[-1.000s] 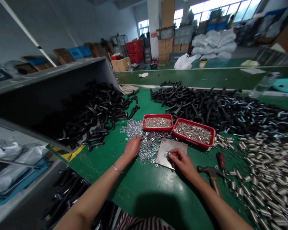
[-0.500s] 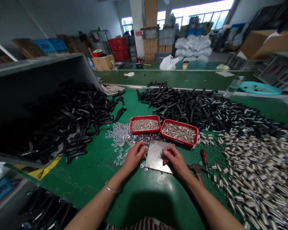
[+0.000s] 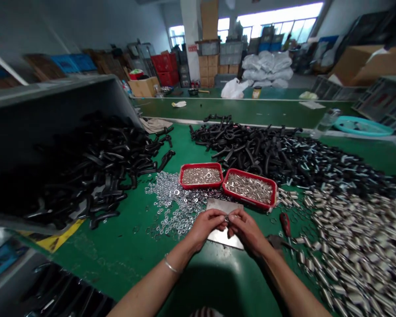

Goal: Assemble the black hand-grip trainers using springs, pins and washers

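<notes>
My left hand point(image 3: 206, 226) and my right hand point(image 3: 247, 230) meet fingertip to fingertip over a flat metal plate point(image 3: 222, 237). Between their pinched fingers is a small dark metal piece point(image 3: 226, 218), mostly covered, so its kind does not show. Loose nuts or washers point(image 3: 176, 215) lie spread on the green table to the left of the plate. Just behind the plate stand two red trays: the left tray point(image 3: 201, 186) holds tiny metal parts, and the right tray point(image 3: 251, 202) holds small pins.
A red-handled screwdriver point(image 3: 285, 224) and a hammer point(image 3: 277, 242) lie right of the plate. Metal cylinders point(image 3: 359, 246) heap at the right. Black handle-like parts point(image 3: 244, 145) pile behind the trays, and more spill from a grey bin point(image 3: 119, 90) at the left.
My left hand has moved right from the plate's left edge to join my right hand. Both now pinch together above the plate. The view has shifted slightly.
</notes>
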